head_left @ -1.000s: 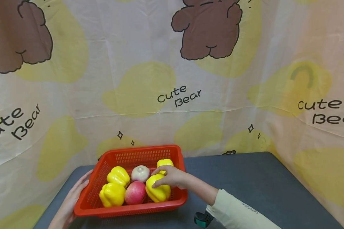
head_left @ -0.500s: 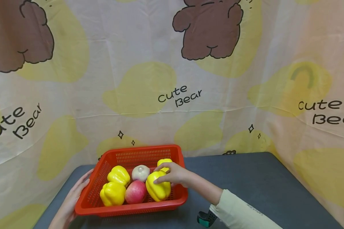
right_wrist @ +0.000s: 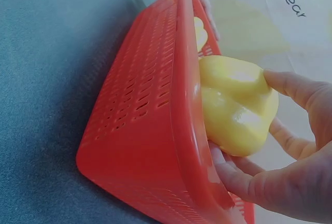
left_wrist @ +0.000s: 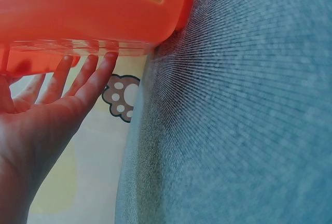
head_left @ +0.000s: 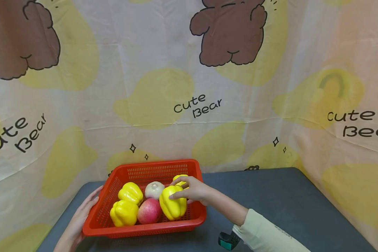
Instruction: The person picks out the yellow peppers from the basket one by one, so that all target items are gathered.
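In the head view, my right hand (head_left: 193,190) holds a yellow bell pepper (head_left: 172,206) at the right side of a red plastic basket (head_left: 138,230). The right wrist view shows its fingers and thumb spread around the shiny pepper (right_wrist: 236,102), right at the basket rim. A second yellow pepper (head_left: 180,177) is partly hidden behind this hand. My left hand (head_left: 80,217) rests along the basket's left side. Its straight fingers (left_wrist: 96,81) touch the outer wall below the rim in the left wrist view.
Two more yellow peppers (head_left: 124,212) lie on the left inside the basket. A white onion (head_left: 154,190) and a pinkish-red round fruit (head_left: 149,211) lie in its middle. The grey table (head_left: 271,199) extends to the right, with a bear-print cloth (head_left: 157,98) hanging behind.
My right hand has raised the held pepper slightly and tipped it more upright. The left hand and the basket have stayed nearly in place.
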A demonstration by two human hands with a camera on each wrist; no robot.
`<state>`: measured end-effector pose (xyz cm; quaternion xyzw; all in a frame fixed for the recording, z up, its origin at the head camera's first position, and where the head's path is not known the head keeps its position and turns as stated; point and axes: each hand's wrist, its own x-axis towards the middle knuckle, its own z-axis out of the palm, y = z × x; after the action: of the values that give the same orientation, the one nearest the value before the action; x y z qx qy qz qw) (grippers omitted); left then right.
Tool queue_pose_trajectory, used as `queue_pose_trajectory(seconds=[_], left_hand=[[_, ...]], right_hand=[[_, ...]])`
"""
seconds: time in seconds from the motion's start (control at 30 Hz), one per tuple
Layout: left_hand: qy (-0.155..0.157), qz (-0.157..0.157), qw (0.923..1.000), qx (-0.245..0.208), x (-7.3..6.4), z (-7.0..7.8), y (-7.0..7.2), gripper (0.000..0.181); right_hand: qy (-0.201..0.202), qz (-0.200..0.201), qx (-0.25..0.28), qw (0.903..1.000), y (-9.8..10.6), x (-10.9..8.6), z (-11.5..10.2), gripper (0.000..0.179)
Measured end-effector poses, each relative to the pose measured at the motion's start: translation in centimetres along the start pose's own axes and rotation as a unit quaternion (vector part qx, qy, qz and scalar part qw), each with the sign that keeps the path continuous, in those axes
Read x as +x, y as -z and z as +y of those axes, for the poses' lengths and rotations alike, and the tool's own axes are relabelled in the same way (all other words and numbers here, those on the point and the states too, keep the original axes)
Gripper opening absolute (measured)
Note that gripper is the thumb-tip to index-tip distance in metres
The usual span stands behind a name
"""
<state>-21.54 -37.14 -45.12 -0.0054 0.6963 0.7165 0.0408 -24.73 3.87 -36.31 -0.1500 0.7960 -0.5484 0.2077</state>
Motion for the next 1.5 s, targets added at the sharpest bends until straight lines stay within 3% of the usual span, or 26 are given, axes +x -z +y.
queue_pose_trajectory(seconds=[0.2, 0.8, 1.0, 1.5], left_hand=[[0.002, 0.000, 1.0000, -0.002, 0.0, 0.1, 0.0, 0.064], [0.004, 0.003, 1.0000, 0.001, 0.0, 0.0, -0.1, 0.063], [0.017, 0.006, 0.9998, 0.001, 0.0, 0.1, 0.0, 0.065], [0.009, 0.006, 0.9999, 0.006, 0.1, 0.0, 0.0, 0.065]], right_hand=[[0.008, 0.010, -0.002, 0.9999, 0.2, -0.3, 0.0, 0.040], [0.037, -0.028, 0.047, 0.9978, 1.1, -1.0, 0.3, 0.048], [0.052, -0.021, 0.061, 0.9966, 1.4, -1.4, 0.3, 0.047], [0.083, 0.013, 0.112, 0.9902, 1.7, -1.7, 1.1, 0.048]])
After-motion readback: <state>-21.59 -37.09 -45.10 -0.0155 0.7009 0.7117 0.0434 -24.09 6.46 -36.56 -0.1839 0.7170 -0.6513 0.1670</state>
